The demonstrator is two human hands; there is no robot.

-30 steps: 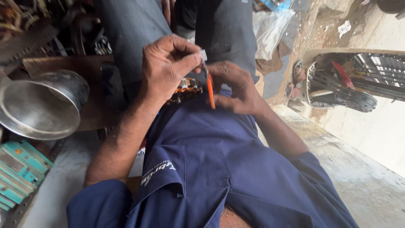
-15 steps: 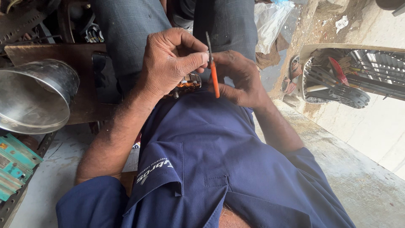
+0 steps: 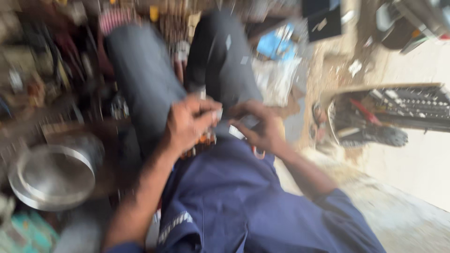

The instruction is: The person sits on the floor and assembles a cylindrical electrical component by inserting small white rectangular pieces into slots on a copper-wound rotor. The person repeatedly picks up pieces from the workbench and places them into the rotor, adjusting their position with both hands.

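Observation:
The whole view is smeared by motion. My left hand [image 3: 190,122] is curled into a fist over a small part with orange-brown bits [image 3: 202,139], held above my lap against my blue shirt [image 3: 234,201]. My right hand [image 3: 261,129] sits just to the right of it, fingers bent toward the same spot. A sliver of an orange-handled tool [image 3: 257,152] shows under its palm. The two hands nearly touch. My grey trouser legs [image 3: 145,79] stretch away behind them.
A round metal bowl [image 3: 51,175] sits at the left on a dark bench. A teal box [image 3: 26,234] lies at the bottom left. An open case of dark tools [image 3: 398,112] lies at the right on pale concrete. Blue packets and clutter [image 3: 276,44] lie beyond my knees.
The camera has swung, and the picture has gone blurry. The orange tool stood upright between my hands; now only a bit shows under my right palm. Both hands stay together at my lap.

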